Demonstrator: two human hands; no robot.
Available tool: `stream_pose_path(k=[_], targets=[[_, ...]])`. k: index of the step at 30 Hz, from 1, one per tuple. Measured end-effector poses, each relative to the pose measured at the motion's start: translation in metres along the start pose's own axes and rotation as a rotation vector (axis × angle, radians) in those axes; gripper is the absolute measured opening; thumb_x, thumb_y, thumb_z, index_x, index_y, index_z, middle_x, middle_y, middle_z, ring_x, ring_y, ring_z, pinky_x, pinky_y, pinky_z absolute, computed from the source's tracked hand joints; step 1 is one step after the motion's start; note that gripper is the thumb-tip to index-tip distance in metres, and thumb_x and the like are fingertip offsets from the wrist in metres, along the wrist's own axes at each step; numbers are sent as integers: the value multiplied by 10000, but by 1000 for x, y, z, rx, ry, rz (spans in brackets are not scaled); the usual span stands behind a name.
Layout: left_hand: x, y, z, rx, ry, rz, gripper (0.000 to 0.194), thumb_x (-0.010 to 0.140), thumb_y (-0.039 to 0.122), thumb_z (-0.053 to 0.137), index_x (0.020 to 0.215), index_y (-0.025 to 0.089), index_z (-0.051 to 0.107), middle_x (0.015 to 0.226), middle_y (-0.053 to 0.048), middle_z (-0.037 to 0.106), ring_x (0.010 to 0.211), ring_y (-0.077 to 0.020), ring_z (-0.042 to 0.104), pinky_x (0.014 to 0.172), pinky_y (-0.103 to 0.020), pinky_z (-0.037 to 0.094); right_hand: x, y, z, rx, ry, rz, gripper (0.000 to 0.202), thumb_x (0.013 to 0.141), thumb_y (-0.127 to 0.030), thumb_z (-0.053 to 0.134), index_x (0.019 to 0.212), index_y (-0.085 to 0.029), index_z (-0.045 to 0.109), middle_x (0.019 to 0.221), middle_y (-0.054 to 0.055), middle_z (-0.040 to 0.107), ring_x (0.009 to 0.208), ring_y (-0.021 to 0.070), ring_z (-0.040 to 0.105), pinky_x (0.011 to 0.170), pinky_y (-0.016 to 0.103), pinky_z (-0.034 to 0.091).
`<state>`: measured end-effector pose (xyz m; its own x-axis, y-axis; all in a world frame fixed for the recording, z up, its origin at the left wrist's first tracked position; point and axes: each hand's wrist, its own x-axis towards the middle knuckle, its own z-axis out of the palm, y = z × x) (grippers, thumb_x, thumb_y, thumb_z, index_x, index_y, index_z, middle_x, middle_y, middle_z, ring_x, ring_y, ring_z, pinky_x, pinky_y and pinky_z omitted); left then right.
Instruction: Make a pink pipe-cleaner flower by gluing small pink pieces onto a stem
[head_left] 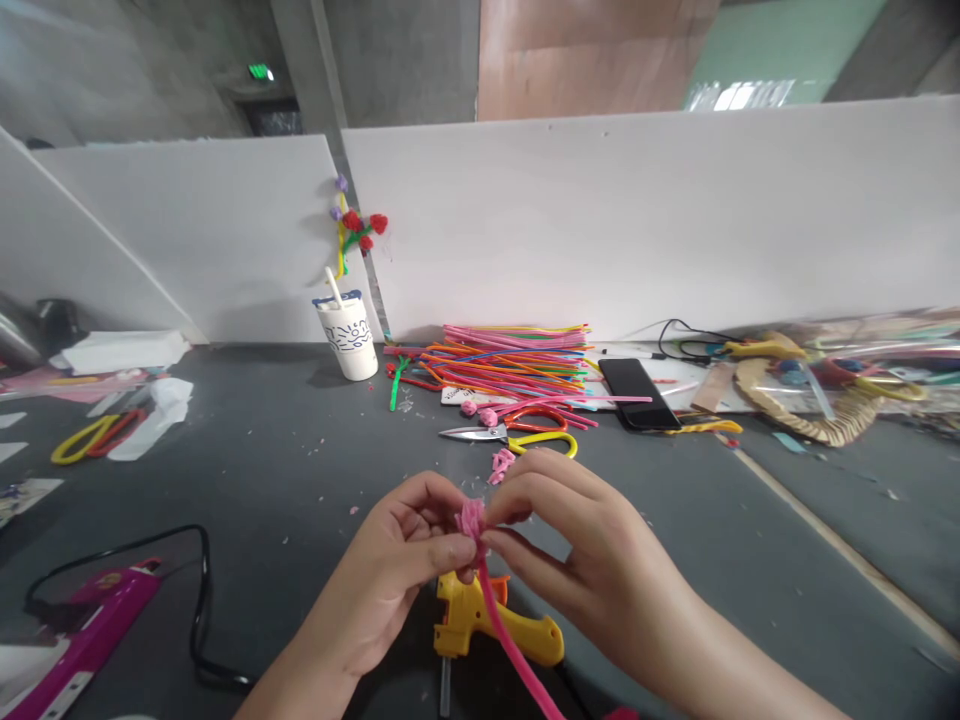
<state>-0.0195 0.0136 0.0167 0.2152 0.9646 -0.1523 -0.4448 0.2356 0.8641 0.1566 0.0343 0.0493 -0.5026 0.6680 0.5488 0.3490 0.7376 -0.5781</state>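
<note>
A pink pipe-cleaner flower [471,518] on a long pink stem [510,645] is held up between both hands. My left hand [409,545] pinches the base of its bloom with thumb and fingers. From the other side, my right hand [570,540] has its thumb and index fingertip closed on the bloom's edge. Below them lies a yellow hot glue gun [487,625], partly covered by the stem and my left hand. Just beyond my fingers are small pink pieces [501,464] and scissors [517,430] with red and yellow handles.
Behind the scissors lies a pile of coloured pipe cleaners [510,360], beside a black phone [637,393]. A patterned cup [349,335] stands left of it. A magenta power strip [94,635] with a black cable [202,600] is at lower left. A woven ring [810,400] lies right.
</note>
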Motion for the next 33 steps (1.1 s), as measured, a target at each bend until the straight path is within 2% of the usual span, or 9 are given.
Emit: stream_pose_path(k=[4, 9, 17, 29, 33], targets=[[0, 0, 0, 79, 39, 43, 201, 624, 182, 854, 747, 175, 695, 646, 25, 664, 576, -85, 585, 564, -171, 480, -1, 2, 1, 3, -19, 38, 137, 867, -100, 609, 765, -189, 591, 760, 18, 614, 736, 158, 572, 631, 240, 423], [0, 4, -2, 171, 57, 91, 179, 645, 141, 832, 780, 179, 720, 706, 3, 697, 665, -110, 623, 629, -185, 505, 0, 6, 2, -45, -7, 0, 132, 866, -95, 606, 769, -185, 599, 748, 18, 622, 719, 159, 561, 621, 245, 411], [0, 2, -3, 100, -14, 5, 150, 673, 169, 803, 784, 162, 703, 662, 5, 667, 573, -94, 580, 564, -195, 492, 1, 3, -2, -26, -51, 32, 139, 875, -115, 604, 756, -186, 602, 739, 8, 605, 684, 139, 559, 600, 228, 410], [2, 0, -4, 175, 0, 23, 123, 695, 170, 791, 788, 175, 712, 678, 14, 670, 596, -92, 589, 591, -188, 475, 1, 7, 3, -93, -44, 48, 149, 834, -80, 605, 727, -181, 583, 708, 1, 594, 658, 136, 537, 590, 230, 397], [0, -1, -3, 230, 55, 42, 202, 652, 150, 821, 821, 180, 715, 747, -4, 691, 682, -112, 612, 653, -195, 486, 0, 9, 6, -136, -20, 30, 145, 835, -75, 599, 728, -172, 589, 711, 12, 603, 656, 140, 532, 589, 235, 391]])
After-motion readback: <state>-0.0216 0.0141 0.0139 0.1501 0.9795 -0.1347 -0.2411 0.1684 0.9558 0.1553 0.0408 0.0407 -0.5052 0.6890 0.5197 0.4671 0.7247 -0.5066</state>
